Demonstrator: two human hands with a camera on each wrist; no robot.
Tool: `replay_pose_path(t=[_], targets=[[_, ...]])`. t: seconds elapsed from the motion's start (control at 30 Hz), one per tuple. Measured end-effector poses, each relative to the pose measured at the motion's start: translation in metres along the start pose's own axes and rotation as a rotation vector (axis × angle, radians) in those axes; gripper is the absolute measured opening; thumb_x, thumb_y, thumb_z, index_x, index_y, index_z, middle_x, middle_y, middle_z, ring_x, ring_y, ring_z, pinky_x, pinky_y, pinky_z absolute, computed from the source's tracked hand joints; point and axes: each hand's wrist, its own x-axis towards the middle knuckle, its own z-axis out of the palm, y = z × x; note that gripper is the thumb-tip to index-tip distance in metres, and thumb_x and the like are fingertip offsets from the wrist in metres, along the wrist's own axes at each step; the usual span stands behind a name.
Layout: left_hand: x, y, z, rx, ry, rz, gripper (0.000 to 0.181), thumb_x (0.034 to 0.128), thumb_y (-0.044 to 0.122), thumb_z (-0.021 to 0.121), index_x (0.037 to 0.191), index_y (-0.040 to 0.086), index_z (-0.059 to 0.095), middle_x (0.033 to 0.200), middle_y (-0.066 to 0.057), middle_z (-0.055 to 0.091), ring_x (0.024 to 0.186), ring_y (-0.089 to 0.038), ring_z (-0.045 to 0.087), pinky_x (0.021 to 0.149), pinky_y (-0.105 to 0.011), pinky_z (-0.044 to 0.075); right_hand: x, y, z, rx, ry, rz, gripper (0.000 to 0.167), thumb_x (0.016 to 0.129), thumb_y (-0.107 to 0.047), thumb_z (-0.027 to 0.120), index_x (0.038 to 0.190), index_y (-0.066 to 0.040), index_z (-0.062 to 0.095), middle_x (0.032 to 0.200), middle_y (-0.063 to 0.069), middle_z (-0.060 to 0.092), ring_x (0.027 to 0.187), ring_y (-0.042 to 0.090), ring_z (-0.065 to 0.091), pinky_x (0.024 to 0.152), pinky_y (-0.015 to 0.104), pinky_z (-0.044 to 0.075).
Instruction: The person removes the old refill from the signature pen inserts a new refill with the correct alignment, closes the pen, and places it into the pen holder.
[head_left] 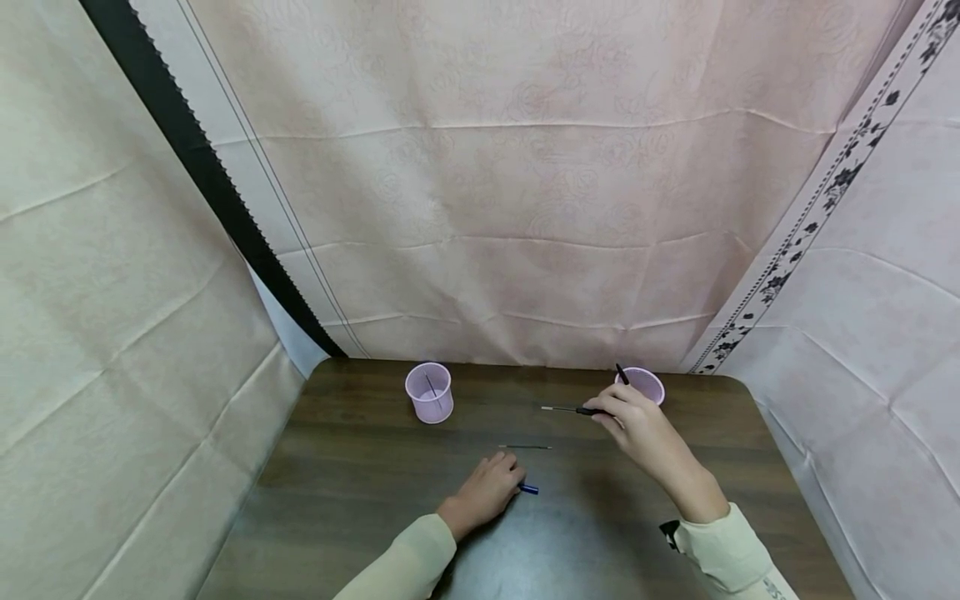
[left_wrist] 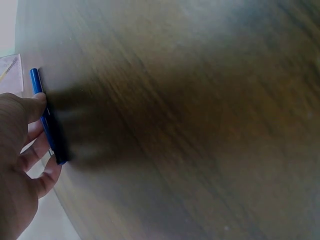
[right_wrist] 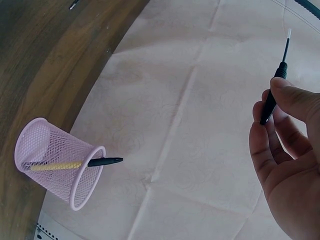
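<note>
My left hand [head_left: 489, 485] is low over the table, its thumb and fingers gripping a blue pen barrel [left_wrist: 47, 125]. In the right wrist view, my right hand [right_wrist: 287, 135] pinches a black pen part [right_wrist: 272, 100] with a ribbed grip; a thin stem with a pale tip, like a refill, sticks out of it. This hand is in front of the right pink mesh cup [right_wrist: 60, 145], which it partly hides in the head view. A yellow and black pen [right_wrist: 102, 162] stands in that cup. A thin dark refill-like stick [head_left: 527, 447] lies beyond my left hand.
Another pink cup [head_left: 429, 408] stands at the table's back left, a thin dark stick [head_left: 431, 384] leaning inside it. The brown wooden table [head_left: 337, 467] ends at a hanging pale cloth [head_left: 487, 292], and more cloth hangs at both sides.
</note>
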Motion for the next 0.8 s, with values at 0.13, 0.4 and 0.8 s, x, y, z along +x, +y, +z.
replay_pose_path(t=[0.13, 0.4, 0.8], targets=[[0.000, -0.001, 0.002, -0.005, 0.007, 0.006, 0.013, 0.1022, 0.026, 0.066, 0.112, 0.019, 0.070, 0.106, 0.003, 0.061, 0.097, -0.013, 0.056, 0.079, -0.031, 0.052, 0.000, 0.001, 0.000, -0.002, 0.001, -0.003, 0.032, 0.072, 0.011, 0.086, 0.096, -0.007, 0.077, 0.094, 0.001, 0.070, 0.087, 0.016, 0.067, 0.079, 0.029, 0.053], [0.003, -0.003, -0.002, -0.005, 0.057, 0.016, 0.013, 0.1023, 0.026, 0.065, 0.113, 0.019, 0.068, 0.105, 0.003, 0.064, 0.096, -0.013, 0.061, 0.079, -0.031, 0.054, 0.001, 0.001, -0.001, -0.006, 0.002, 0.000, 0.032, 0.072, 0.011, 0.086, 0.097, -0.007, 0.077, 0.094, 0.001, 0.071, 0.087, 0.016, 0.066, 0.079, 0.030, 0.053], [0.006, -0.007, -0.026, -0.079, 0.144, 0.012, 0.013, 0.0993, 0.024, 0.070, 0.108, 0.016, 0.066, 0.095, 0.003, 0.060, 0.078, -0.008, 0.056, 0.071, -0.023, 0.053, 0.002, 0.001, -0.003, -0.012, -0.003, 0.004, 0.033, 0.072, 0.011, 0.086, 0.097, -0.007, 0.077, 0.094, 0.001, 0.071, 0.088, 0.015, 0.066, 0.078, 0.033, 0.055]])
